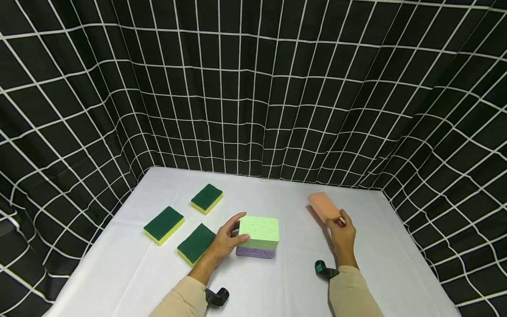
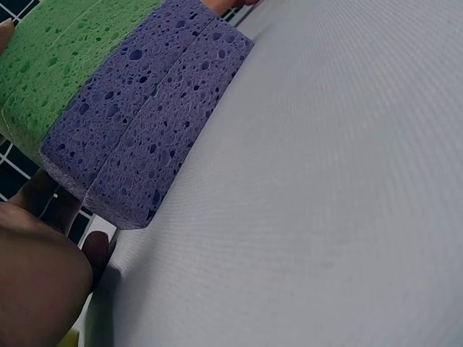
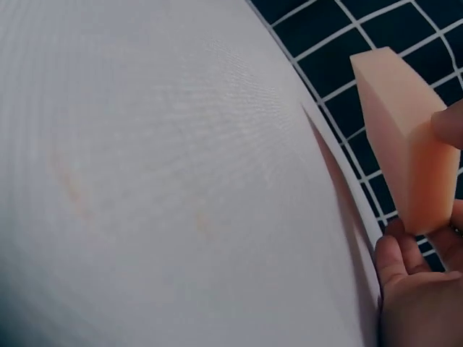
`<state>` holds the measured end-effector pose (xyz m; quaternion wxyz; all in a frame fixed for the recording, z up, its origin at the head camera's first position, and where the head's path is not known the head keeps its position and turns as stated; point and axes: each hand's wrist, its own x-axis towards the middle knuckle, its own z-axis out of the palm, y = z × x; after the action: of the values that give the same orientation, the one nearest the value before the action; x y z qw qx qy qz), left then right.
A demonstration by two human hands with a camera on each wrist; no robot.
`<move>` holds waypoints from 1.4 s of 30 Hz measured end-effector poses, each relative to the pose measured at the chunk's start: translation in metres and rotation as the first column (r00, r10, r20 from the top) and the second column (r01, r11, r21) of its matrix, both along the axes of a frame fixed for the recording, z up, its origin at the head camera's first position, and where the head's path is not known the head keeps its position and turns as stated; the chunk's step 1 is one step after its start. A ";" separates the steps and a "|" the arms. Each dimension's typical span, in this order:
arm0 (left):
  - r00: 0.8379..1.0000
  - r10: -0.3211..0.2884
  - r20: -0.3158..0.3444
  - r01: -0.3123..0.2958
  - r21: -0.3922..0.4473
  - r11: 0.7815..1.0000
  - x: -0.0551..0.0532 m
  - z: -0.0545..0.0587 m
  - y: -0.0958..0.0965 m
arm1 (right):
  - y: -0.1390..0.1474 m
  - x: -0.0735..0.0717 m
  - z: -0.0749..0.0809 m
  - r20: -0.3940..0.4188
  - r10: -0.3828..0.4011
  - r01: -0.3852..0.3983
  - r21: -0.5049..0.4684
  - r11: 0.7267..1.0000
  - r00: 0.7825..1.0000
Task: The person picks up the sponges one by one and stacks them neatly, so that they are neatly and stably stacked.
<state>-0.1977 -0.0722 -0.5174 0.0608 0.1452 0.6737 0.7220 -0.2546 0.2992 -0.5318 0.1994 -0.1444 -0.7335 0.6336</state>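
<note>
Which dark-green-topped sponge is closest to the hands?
The front sponge beside the left hand, which partly hides it; the other two lie farther away, fully visible.

Your right grip (image 3: 427, 307) pinches a peach-orange block (image 3: 405, 137), your thumb (image 3: 448, 124) pressed to its face from the right and your fingers (image 3: 389, 256) curled at its lower end. You have the block tilted, its upper end leaning left. Behind the block you see black cloth (image 3: 343, 108) crossed with white grid lines, and a strip of it shows between the block and the counter (image 3: 181, 130). The white-covered counter spreads left of the block; near the block, a narrow reddish-dark shadow (image 3: 346, 199) runs along it.
</note>
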 end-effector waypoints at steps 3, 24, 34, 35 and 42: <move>1.000 -0.021 0.006 0.021 0.009 1.000 0.003 0.009 -0.002 | 0.002 0.002 -0.001 -0.011 -0.010 0.010 -0.020 1.000 1.000; 0.999 -0.039 -0.006 0.039 -0.013 0.999 0.011 0.028 -0.002 | 0.003 0.021 0.035 -0.223 0.072 -0.092 -0.084 0.992 0.972; 1.000 -0.009 -0.020 0.009 -0.001 1.000 -0.001 -0.002 -0.001 | -0.004 0.030 0.055 -0.374 0.159 -0.214 -0.109 0.971 0.914; 1.000 -0.006 -0.024 0.006 -0.003 1.000 -0.001 -0.003 -0.001 | -0.005 0.031 0.057 -0.382 0.166 -0.221 -0.106 0.969 0.909; 0.999 -0.008 -0.036 0.008 -0.014 1.000 0.003 0.003 -0.001 | -0.011 0.037 0.067 -0.453 0.235 -0.305 -0.087 0.948 0.860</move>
<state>-0.1952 -0.0735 -0.5145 0.0524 0.1604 0.6791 0.7144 -0.2177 0.2885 -0.4648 0.2560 0.0906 -0.6310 0.7267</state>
